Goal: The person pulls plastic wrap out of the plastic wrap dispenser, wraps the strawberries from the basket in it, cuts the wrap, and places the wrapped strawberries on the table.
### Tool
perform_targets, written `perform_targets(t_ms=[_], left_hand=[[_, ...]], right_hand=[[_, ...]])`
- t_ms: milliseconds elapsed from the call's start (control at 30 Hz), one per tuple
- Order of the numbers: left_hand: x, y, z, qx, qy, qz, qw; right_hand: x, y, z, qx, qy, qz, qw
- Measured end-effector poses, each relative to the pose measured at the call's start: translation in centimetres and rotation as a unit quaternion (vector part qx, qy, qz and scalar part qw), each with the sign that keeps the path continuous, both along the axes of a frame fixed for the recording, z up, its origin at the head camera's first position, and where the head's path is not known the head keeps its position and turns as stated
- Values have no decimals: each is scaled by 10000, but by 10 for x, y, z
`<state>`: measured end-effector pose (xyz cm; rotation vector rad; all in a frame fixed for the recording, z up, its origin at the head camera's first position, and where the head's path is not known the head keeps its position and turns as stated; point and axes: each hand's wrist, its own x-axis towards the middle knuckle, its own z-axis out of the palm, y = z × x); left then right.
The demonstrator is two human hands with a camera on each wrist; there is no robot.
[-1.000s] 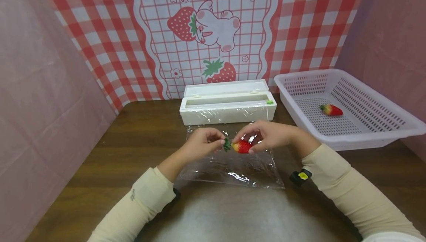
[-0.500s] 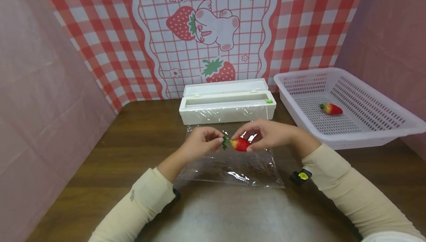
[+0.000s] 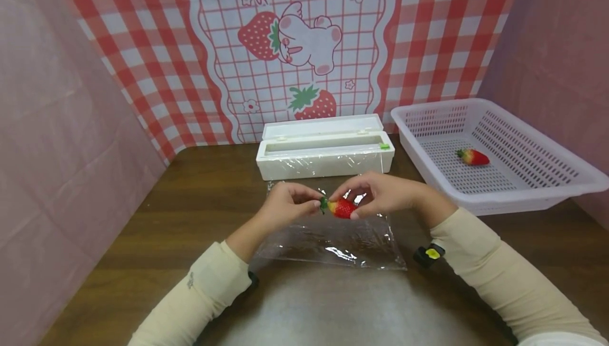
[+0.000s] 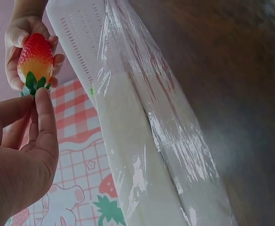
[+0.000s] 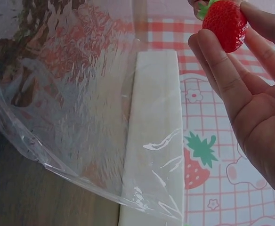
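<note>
A red strawberry (image 3: 342, 208), yellowish near its green leaves (image 4: 34, 84), is held level above a sheet of clear plastic wrap (image 3: 328, 243). My left hand (image 3: 287, 202) pinches the leaves between thumb and fingertips; the left wrist view shows this grip closely. On the other side, my right hand (image 3: 380, 194) holds the red body between thumb and fingers, as the right wrist view also shows. The wrap runs down from a white dispenser box (image 3: 328, 165), whose lid stands raised, and lies on the table in front of it.
At the right stands a white slotted basket (image 3: 442, 190) with another strawberry (image 3: 474, 157) in it. The dispenser carries a small green slider (image 3: 384, 146). A checked strawberry-print cloth (image 3: 428, 34) hangs behind the brown wooden table (image 3: 190, 203). Pink cloth walls (image 3: 62, 140) flank both sides.
The strawberry's body and my right hand have shifted slightly left, closer to my left fingertips. Both hands keep their hold; the wrap, box and basket stay in place.
</note>
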<state>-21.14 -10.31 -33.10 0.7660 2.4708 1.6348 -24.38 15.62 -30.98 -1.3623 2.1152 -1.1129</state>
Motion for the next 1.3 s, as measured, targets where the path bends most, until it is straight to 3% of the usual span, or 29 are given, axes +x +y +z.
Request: perform_targets(t_ms=[200, 433, 700, 1000, 1300], left_hand=[[0, 1, -2, 97, 62, -143, 9998], [-1, 3, -3, 145, -3, -288, 9995], [-1, -3, -1, -204, 202, -318, 9991], [0, -21, 3, -702, 448, 74, 9965], [0, -36, -1, -982, 527, 341, 9932]], right_hand=[[0, -2, 1, -111, 30, 73, 9999], [4, -8, 3, 124, -237, -369, 9990], [2, -11, 0, 132, -167, -492, 9986], [-5, -25, -11, 415, 444, -463, 9971], [-6, -47, -21, 991, 1011, -247, 9896]])
